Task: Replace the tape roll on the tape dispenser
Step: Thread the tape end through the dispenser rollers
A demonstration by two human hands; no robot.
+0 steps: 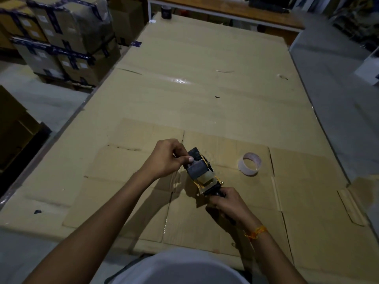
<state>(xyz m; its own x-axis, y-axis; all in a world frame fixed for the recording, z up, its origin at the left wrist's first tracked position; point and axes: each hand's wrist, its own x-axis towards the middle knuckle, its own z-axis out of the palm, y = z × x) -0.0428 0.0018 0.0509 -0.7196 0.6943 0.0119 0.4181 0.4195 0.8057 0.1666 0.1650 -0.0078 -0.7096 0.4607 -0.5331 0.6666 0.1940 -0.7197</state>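
A yellow tape dispenser (207, 180) with a black handle is held just above the cardboard-covered table (184, 95). A dark tape roll (197, 165) sits in its frame. My left hand (167, 158) grips that dark roll from the left, thumb across its face. My right hand (227, 202) is closed around the dispenser's black handle at the lower right. An empty white tape core (249, 163) lies flat on the cardboard just right of the dispenser, apart from both hands.
A flattened cardboard box (297, 191) lies under my hands. Another dark tape roll (166, 11) stands at the table's far edge. Stacked taped cartons (59, 37) fill the floor at the left. A wooden bench (225, 9) runs behind the table.
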